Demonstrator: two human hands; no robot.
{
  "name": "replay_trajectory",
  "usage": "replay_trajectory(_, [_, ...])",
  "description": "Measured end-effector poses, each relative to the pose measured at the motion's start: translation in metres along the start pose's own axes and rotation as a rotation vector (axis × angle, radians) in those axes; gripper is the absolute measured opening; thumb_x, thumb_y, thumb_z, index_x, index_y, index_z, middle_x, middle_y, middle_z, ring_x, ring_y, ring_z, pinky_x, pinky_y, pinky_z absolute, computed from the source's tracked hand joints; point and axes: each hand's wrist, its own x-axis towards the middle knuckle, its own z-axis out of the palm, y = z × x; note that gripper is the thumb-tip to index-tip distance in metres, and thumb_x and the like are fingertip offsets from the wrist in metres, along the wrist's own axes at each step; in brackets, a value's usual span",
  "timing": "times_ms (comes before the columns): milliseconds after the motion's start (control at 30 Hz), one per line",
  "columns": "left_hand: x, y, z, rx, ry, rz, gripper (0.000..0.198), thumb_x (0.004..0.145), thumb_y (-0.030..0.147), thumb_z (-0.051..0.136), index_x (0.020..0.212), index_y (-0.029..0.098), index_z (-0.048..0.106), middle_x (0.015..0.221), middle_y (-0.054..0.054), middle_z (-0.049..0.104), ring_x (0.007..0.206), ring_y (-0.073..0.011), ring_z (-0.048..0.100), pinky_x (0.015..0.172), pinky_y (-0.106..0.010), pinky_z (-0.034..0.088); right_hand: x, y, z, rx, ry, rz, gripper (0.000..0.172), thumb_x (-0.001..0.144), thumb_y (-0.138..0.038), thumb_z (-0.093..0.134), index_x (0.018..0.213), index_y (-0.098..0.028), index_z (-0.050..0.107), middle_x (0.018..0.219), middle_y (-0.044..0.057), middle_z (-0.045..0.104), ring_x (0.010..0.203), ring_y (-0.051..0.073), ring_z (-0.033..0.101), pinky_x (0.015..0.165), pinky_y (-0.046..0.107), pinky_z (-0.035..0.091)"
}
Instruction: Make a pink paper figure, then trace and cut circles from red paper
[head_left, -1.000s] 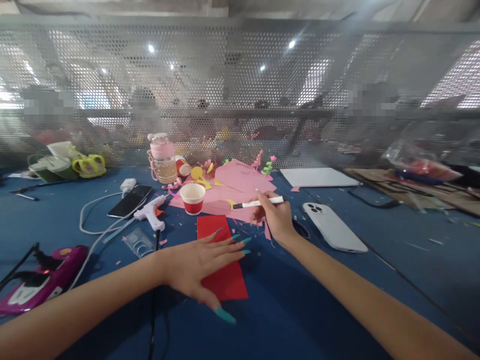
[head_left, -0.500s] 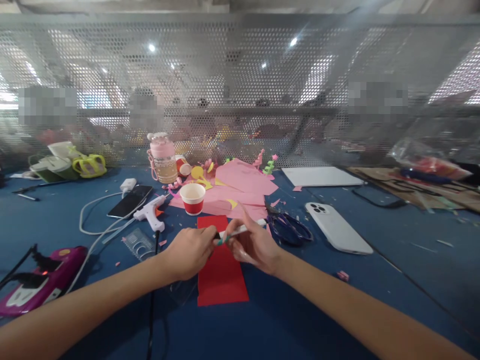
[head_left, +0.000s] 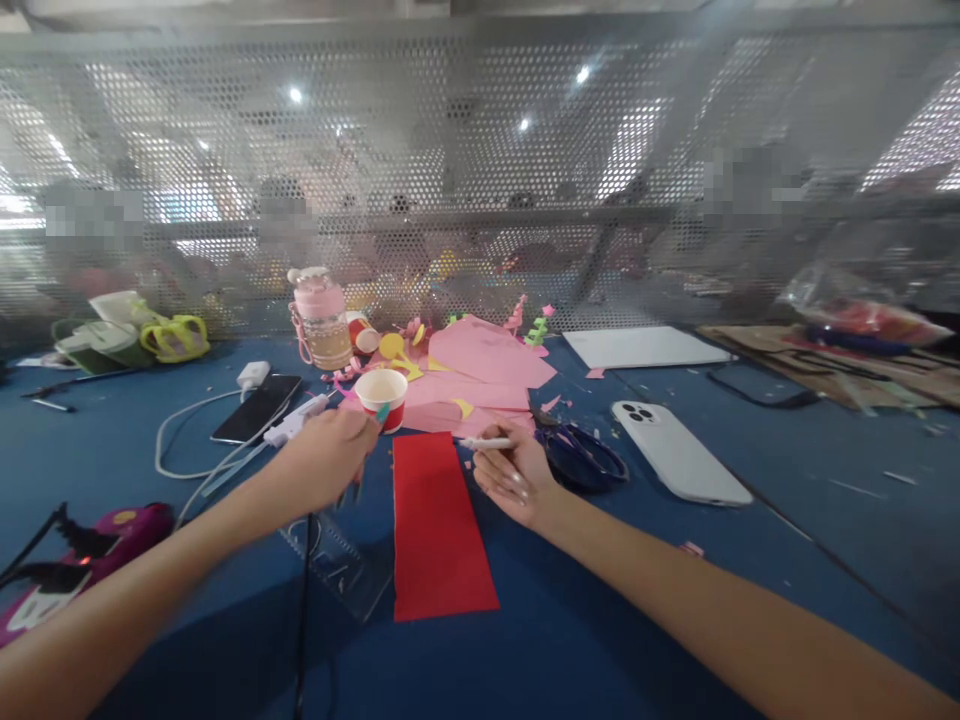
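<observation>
My right hand point(head_left: 517, 472) is closed around a white pen point(head_left: 486, 443), its tip pointing left over the top right edge of a red paper strip point(head_left: 439, 530). The strip lies flat on the blue table. My left hand point(head_left: 341, 455) is closed, with a small teal pen cap point(head_left: 384, 412) sticking up from its fingers in front of a red and white paper cup point(head_left: 382, 395). Below that hand lies a clear plastic stencil ruler point(head_left: 345, 565). Partly behind the left hand is a white glue gun point(head_left: 296, 420). Dark blue-handled scissors point(head_left: 585, 455) rest beside my right hand.
Pink paper sheets point(head_left: 487, 365) and curled scraps lie behind the cup, near a pink-lidded bottle point(head_left: 320, 320). A white phone point(head_left: 679, 452) is at right, a black phone point(head_left: 256, 408) at left. A purple power strip point(head_left: 135, 530) with cords stands front left. Perforated metal screen point(head_left: 465, 240) closes the back.
My hands, together on the pen before, have moved apart. My left hand went left and up with the teal cap. My right hand keeps the pen, now at the strip's upper right edge.
</observation>
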Motion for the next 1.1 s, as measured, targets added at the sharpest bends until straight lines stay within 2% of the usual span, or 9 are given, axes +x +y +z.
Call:
replay_trajectory(100, [0.003,-0.003,0.001,0.250,-0.075,-0.040,0.023,0.079,0.017,0.034,0.072,0.012,0.056,0.077,-0.014,0.061,0.073,-0.0246,0.059,0.071,-0.039,0.044,0.001,0.000,0.002,0.025,-0.006,0.012,0.042,0.083,-0.026,0.029,0.045,-0.018,0.044,0.023,-0.007,0.026,0.020,0.006,0.010,0.023,0.017,0.013])
replay_trajectory(167, [0.005,0.001,0.007,0.424,-0.132,-0.156,0.023,0.081,0.019,0.036,0.083,0.007,0.055,0.082,-0.017,0.060,0.077,-0.0278,0.060,0.068,-0.039,0.045,0.002,0.001,0.004,0.049,0.001,0.008,0.043,0.084,-0.024,0.027,0.047,-0.018,0.046,0.023,-0.007,0.027,0.021,0.006,0.010,0.024,0.016,0.014])
replay_trajectory(300, [0.009,0.003,0.015,0.556,-0.011,-0.250,0.034,0.082,0.031,0.042,0.100,0.002,0.048,0.095,-0.022,0.056,0.090,-0.0329,0.055,0.069,-0.039,0.046,0.002,0.001,0.004,0.097,0.013,0.001,0.049,0.088,-0.030,0.022,0.050,-0.017,0.050,0.024,-0.007,0.028,0.022,0.006,0.013,0.025,0.015,0.015])
replay_trajectory(433, [0.019,-0.011,0.018,0.361,0.222,-0.186,0.063,0.079,0.047,0.047,0.120,0.002,0.032,0.114,-0.024,0.045,0.108,-0.0345,0.045,0.086,-0.045,0.039,0.004,-0.001,0.002,0.135,-0.002,0.024,0.051,0.089,-0.034,0.021,0.052,-0.017,0.050,0.026,-0.007,0.028,0.023,0.006,0.016,0.027,0.015,0.016])
replay_trajectory(533, [0.031,-0.024,0.024,0.140,0.347,-0.163,0.066,0.078,0.045,0.048,0.124,0.005,0.025,0.122,-0.023,0.038,0.117,-0.0325,0.037,0.095,-0.046,0.033,0.006,-0.003,0.002,0.145,-0.021,0.038,0.049,0.089,-0.036,0.023,0.053,-0.017,0.050,0.027,-0.007,0.029,0.023,0.006,0.017,0.028,0.015,0.017])
replay_trajectory(667, [0.049,-0.034,0.032,-0.106,0.388,-0.089,0.071,0.068,0.035,0.061,0.125,0.013,0.024,0.127,-0.017,0.037,0.119,-0.0281,0.037,0.099,-0.042,0.031,0.006,-0.005,0.001,0.150,-0.054,0.049,0.048,0.089,-0.034,0.024,0.053,-0.017,0.051,0.027,-0.006,0.030,0.024,0.005,0.018,0.028,0.015,0.018])
replay_trajectory(867, [0.063,-0.031,0.024,-0.217,0.257,-0.135,0.065,0.063,0.035,0.064,0.117,0.012,0.036,0.109,-0.014,0.053,0.103,-0.0270,0.051,0.087,-0.039,0.041,0.004,-0.007,-0.003,0.188,-0.113,0.059,0.053,0.090,-0.032,0.020,0.053,-0.017,0.053,0.029,-0.005,0.032,0.026,0.005,0.019,0.029,0.014,0.019])
replay_trajectory(1000, [0.060,-0.015,0.017,-0.227,0.096,0.035,0.055,0.068,0.039,0.061,0.115,0.016,0.042,0.116,-0.011,0.052,0.106,-0.0248,0.049,0.090,-0.038,0.038,0.003,-0.008,-0.006,0.201,-0.153,0.051,0.054,0.090,-0.033,0.021,0.049,-0.017,0.052,0.029,-0.005,0.029,0.026,0.006,0.016,0.029,0.015,0.020])
replay_trajectory(1100, [0.056,-0.004,0.020,-0.155,-0.018,0.131,0.060,0.068,0.038,0.062,0.120,0.017,0.042,0.123,-0.011,0.047,0.114,-0.0249,0.043,0.097,-0.039,0.033,0.002,-0.009,-0.009,0.206,-0.163,0.028,0.056,0.089,-0.034,0.020,0.046,-0.018,0.051,0.028,-0.005,0.025,0.027,0.006,0.012,0.029,0.015,0.019])
